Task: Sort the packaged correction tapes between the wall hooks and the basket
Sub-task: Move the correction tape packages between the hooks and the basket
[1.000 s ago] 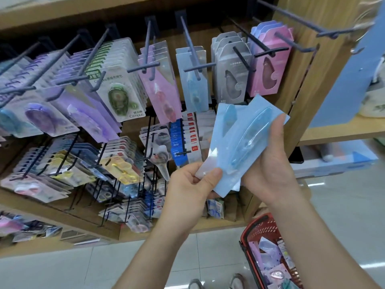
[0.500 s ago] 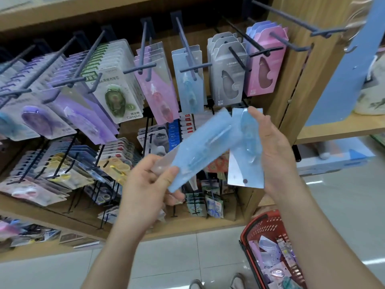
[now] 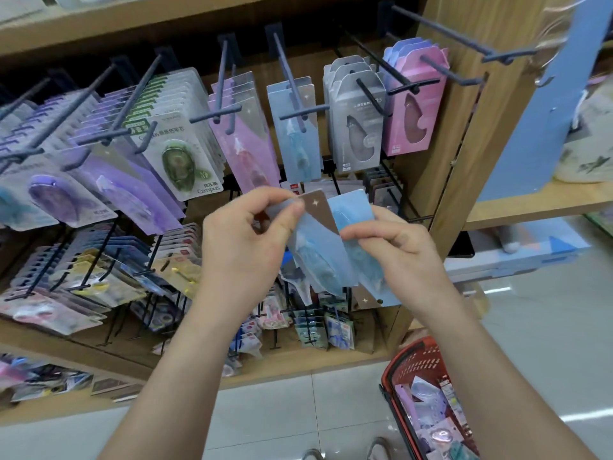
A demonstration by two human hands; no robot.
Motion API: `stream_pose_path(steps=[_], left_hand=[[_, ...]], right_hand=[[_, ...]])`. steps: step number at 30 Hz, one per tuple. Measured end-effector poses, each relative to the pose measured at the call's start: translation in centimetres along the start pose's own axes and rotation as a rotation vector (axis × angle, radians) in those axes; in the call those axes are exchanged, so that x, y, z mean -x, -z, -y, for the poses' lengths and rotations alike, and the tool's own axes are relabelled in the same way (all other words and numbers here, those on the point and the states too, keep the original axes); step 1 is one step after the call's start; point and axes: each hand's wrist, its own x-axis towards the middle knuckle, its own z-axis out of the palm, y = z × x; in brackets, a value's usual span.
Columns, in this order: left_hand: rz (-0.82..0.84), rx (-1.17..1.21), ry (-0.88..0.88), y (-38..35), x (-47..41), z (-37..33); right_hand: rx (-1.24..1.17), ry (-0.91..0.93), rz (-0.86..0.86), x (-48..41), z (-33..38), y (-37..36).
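Two blue packaged correction tapes sit between my hands in front of the display. My left hand (image 3: 245, 240) pinches the top of the front blue pack (image 3: 316, 250), which hangs upright. My right hand (image 3: 398, 247) grips the second blue pack (image 3: 353, 210) just behind it, and that one points its hole end down. Matching blue packs (image 3: 295, 141) hang on a wall hook (image 3: 288, 81) above my hands. The red basket (image 3: 411, 366) stands on the floor at the lower right with several packs inside.
Hooks with purple, green, pink and grey tape packs (image 3: 179, 161) fill the wooden shelf bay. An empty long hook (image 3: 464, 38) juts out at the upper right. Lower hooks hold small items. A blue board (image 3: 544, 104) leans on the right-hand shelf.
My hands have come together and dropped slightly. The left pack swung from slanted to upright, and the two packs now overlap.
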Motion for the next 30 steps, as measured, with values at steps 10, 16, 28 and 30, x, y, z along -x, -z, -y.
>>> stream_pose_path(steps=[10,16,28,30], left_hand=[[-0.161,0.433,0.104,-1.5,-3.2,-1.6],[-0.207,0.426,0.076,-2.3,-4.8,-2.0],[-0.167,0.556,0.261,-3.8,-6.5,-1.5],[-0.140,0.623,0.314,-3.8,-6.6,-1.5]], right_hand=[[0.069,0.030,0.017,-0.8,1.5,-1.3],[-0.014,0.005,-0.037,-1.6,1.4,-2.1],[-0.032,-0.093,-0.101,-2.3,1.3,-2.3],[-0.048,-0.106,-0.102,-2.3,1.3,-2.3]])
